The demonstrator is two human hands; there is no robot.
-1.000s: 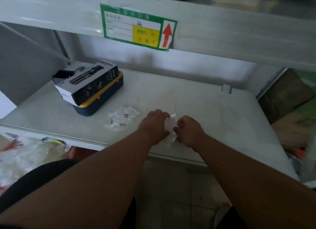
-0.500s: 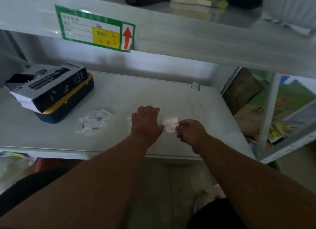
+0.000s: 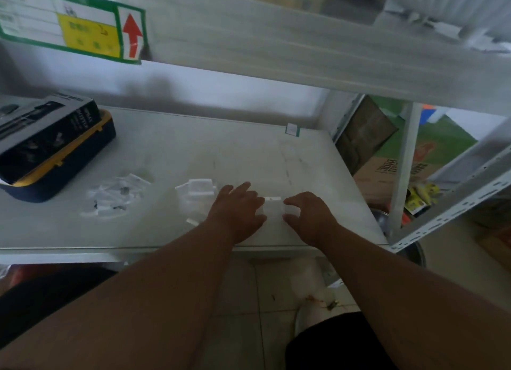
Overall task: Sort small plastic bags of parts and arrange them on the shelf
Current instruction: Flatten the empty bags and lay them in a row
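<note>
- Broadly, a pale grey metal shelf (image 3: 166,148) with a smooth, faintly scuffed top is seen, bounded behind by a white wall; a second shelf board above carries a green-bordered label (image 3: 74,29) with a yellow patch and a red arrow pointing up.
- Off the shelf's right end, toward 3 o'clock, a slotted angle upright (image 3: 453,198) and cardboard boxes (image 3: 392,170) are seen; below, a tiled floor (image 3: 243,300) is visible.
- At 9 o'clock on the shelf, a dark printed carton (image 3: 47,129) is laid on a navy case with a yellow rim (image 3: 72,176).
- A loose heap of small clear plastic bags (image 3: 116,195), crinkled and holding dark specks of parts, is spread just right of the case.
- A second, flatter cluster of clear bags (image 3: 196,195) is laid just left of the left hand (image 3: 235,212), partly covered by it.
- One small clear bag (image 3: 273,208), thin, rectangular and translucent, is laid flat near the shelf's front edge between both hands; its long axis appears to run from 6 to 12 o'clock, though blur leaves this uncertain.
- The left hand is pressed palm down with fingers spread, its grip closed on nothing; its thumb side meets the bag's left edge.
- The right hand (image 3: 309,217) is arched, fingers curled loosely; its fingertips touch the bag's right edge, and whether the bag is pinched cannot be told.
</note>
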